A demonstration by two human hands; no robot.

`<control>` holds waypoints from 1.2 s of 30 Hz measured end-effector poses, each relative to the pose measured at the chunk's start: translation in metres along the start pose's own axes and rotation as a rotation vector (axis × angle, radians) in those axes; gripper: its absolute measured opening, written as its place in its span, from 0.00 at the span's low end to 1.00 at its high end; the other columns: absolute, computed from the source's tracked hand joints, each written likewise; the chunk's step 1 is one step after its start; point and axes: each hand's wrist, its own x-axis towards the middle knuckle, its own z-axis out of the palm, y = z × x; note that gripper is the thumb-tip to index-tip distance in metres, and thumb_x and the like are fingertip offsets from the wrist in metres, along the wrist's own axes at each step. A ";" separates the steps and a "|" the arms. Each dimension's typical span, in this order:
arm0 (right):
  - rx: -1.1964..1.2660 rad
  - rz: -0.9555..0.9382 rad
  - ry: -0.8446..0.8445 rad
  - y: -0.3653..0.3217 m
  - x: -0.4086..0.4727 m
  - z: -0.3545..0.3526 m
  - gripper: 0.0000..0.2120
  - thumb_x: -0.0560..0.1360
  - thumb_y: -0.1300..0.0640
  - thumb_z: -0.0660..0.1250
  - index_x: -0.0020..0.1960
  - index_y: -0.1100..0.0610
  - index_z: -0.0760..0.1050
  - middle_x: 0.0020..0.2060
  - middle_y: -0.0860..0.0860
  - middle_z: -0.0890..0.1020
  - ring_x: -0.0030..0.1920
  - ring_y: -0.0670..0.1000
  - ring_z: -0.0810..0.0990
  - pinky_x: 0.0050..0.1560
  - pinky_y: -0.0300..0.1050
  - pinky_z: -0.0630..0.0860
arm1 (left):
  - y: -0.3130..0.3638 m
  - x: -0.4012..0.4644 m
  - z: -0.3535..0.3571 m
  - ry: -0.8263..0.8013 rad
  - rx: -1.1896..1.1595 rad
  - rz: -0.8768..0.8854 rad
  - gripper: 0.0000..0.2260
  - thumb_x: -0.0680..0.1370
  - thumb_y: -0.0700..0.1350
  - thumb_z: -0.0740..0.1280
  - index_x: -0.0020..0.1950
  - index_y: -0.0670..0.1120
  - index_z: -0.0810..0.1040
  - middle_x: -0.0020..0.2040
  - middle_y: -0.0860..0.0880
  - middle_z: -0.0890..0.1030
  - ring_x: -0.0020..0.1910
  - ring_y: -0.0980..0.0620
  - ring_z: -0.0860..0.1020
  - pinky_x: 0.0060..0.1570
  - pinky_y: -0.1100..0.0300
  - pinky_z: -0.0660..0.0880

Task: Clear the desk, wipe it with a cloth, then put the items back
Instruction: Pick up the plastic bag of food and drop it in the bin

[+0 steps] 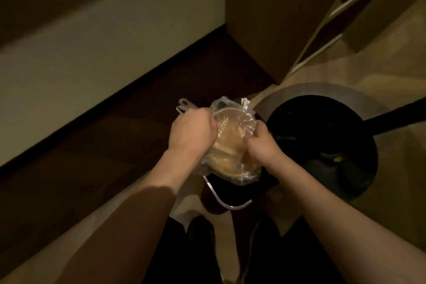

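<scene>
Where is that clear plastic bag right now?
In the head view's centre, the plastic bag is gripped between the left hand and right hand, just left of the round black bin.

The plastic bag (232, 140) with a round container inside is held between the left hand (192, 130) and the right hand (261, 145). A small bin (227, 193) stands under it. A larger bin (322, 145) stands just to the right.

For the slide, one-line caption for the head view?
Both hands, left and right, grip a clear plastic bag of food containers beside a black-lined bin.
</scene>
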 end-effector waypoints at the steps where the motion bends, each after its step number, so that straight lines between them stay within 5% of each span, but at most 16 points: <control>1: 0.037 -0.018 -0.013 0.017 0.018 0.007 0.18 0.79 0.58 0.63 0.68 0.52 0.65 0.56 0.46 0.74 0.53 0.47 0.76 0.58 0.46 0.76 | -0.004 0.006 0.017 0.023 0.019 0.030 0.11 0.82 0.46 0.60 0.43 0.47 0.79 0.35 0.50 0.78 0.33 0.49 0.78 0.38 0.50 0.80; 3: 0.037 -0.084 0.001 0.047 0.049 0.017 0.09 0.79 0.61 0.65 0.51 0.48 0.71 0.48 0.44 0.77 0.45 0.41 0.76 0.49 0.35 0.77 | -0.011 0.016 0.049 0.064 0.046 0.098 0.10 0.81 0.46 0.61 0.43 0.48 0.79 0.34 0.51 0.77 0.33 0.50 0.78 0.37 0.51 0.79; 5: -0.047 -0.088 -0.003 0.070 0.072 0.020 0.11 0.78 0.63 0.64 0.44 0.48 0.72 0.44 0.48 0.80 0.42 0.44 0.78 0.48 0.40 0.78 | -0.013 0.019 0.072 0.077 0.048 0.176 0.08 0.80 0.46 0.63 0.45 0.48 0.80 0.34 0.52 0.76 0.34 0.50 0.77 0.35 0.52 0.78; 8: -0.288 -0.105 -0.020 0.092 0.090 0.014 0.04 0.77 0.59 0.65 0.51 0.54 0.77 0.46 0.51 0.81 0.48 0.52 0.80 0.52 0.46 0.77 | -0.007 0.016 0.095 0.050 0.035 0.270 0.06 0.80 0.46 0.63 0.48 0.48 0.79 0.36 0.51 0.76 0.37 0.47 0.79 0.37 0.52 0.78; 11: -0.425 -0.106 -0.062 0.103 0.090 0.009 0.08 0.80 0.56 0.62 0.46 0.54 0.78 0.43 0.50 0.80 0.49 0.54 0.79 0.43 0.42 0.73 | -0.001 0.007 0.115 -0.016 -0.006 0.293 0.07 0.80 0.47 0.62 0.51 0.48 0.79 0.41 0.48 0.81 0.40 0.45 0.81 0.42 0.49 0.80; 15: -0.490 -0.029 -0.106 0.107 0.091 0.009 0.16 0.82 0.54 0.59 0.65 0.59 0.77 0.62 0.58 0.79 0.61 0.57 0.77 0.64 0.48 0.72 | -0.003 -0.004 0.144 -0.147 -0.046 0.275 0.10 0.81 0.46 0.61 0.55 0.47 0.80 0.46 0.46 0.83 0.45 0.44 0.82 0.46 0.48 0.81; 20: -0.659 -0.055 -0.178 0.115 0.093 0.018 0.14 0.82 0.58 0.60 0.64 0.59 0.76 0.61 0.58 0.79 0.60 0.56 0.77 0.53 0.40 0.69 | -0.013 0.005 0.180 -0.446 0.040 0.204 0.08 0.79 0.44 0.63 0.55 0.44 0.79 0.49 0.43 0.80 0.49 0.42 0.81 0.48 0.48 0.81; 27: -0.745 -0.164 -0.310 0.123 0.096 0.039 0.17 0.83 0.58 0.58 0.71 0.58 0.72 0.67 0.59 0.75 0.65 0.57 0.75 0.68 0.49 0.69 | -0.009 0.021 0.212 -0.684 0.201 0.197 0.13 0.78 0.42 0.66 0.63 0.44 0.78 0.61 0.41 0.79 0.59 0.41 0.78 0.59 0.51 0.77; 30: -0.791 -0.136 -0.332 0.129 0.099 0.045 0.16 0.82 0.61 0.59 0.68 0.58 0.75 0.63 0.59 0.78 0.60 0.57 0.77 0.65 0.48 0.71 | -0.011 0.023 0.224 -0.725 0.244 0.174 0.15 0.80 0.42 0.66 0.66 0.43 0.78 0.64 0.43 0.79 0.62 0.43 0.78 0.54 0.57 0.72; 33: -0.749 -0.134 -0.283 0.121 0.090 0.042 0.17 0.81 0.62 0.59 0.69 0.61 0.73 0.63 0.61 0.78 0.60 0.59 0.77 0.60 0.47 0.72 | -0.009 0.024 0.213 -0.737 0.204 0.120 0.14 0.80 0.43 0.65 0.65 0.43 0.77 0.64 0.43 0.79 0.62 0.42 0.78 0.60 0.53 0.75; 36: -0.616 -0.141 -0.139 0.093 0.058 0.029 0.08 0.80 0.62 0.61 0.52 0.61 0.78 0.51 0.59 0.81 0.50 0.58 0.80 0.46 0.36 0.71 | 0.003 0.017 0.164 -0.659 0.100 0.077 0.13 0.80 0.41 0.62 0.64 0.41 0.76 0.63 0.39 0.78 0.62 0.39 0.77 0.57 0.52 0.75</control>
